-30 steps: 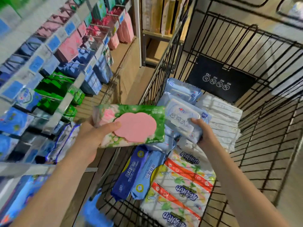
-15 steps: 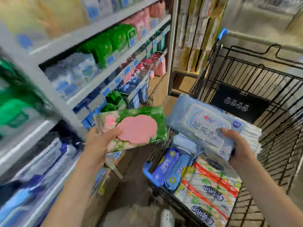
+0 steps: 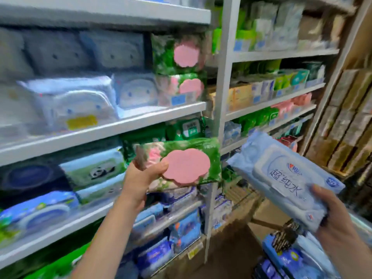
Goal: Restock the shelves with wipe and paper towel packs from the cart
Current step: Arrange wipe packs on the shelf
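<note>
My left hand [image 3: 141,176] grips a green floral wipe pack with a pink cloud-shaped lid [image 3: 186,164], held up in front of the shelves at mid height. My right hand [image 3: 334,214] grips a light blue wipe pack with a white lid [image 3: 285,178] at the right, over the cart. Two matching green packs with pink lids [image 3: 181,71] are stacked on an upper shelf [image 3: 112,125], above and slightly left of the held one. Only a corner of the cart [image 3: 285,236] shows at bottom right, with blue packs inside.
White shelves [image 3: 60,224] on the left hold blurred white, blue, green and panda-print wipe packs. A white upright post [image 3: 219,117] splits off a right bay with green, yellow and pink packs. Brown boxed goods [image 3: 346,121] stand at far right. Brown floor [image 3: 227,248] lies below.
My view has swung up from the cart to the shelves. Both hands have lifted their packs out of the cart and toward the shelving; the blue pack has left the pile.
</note>
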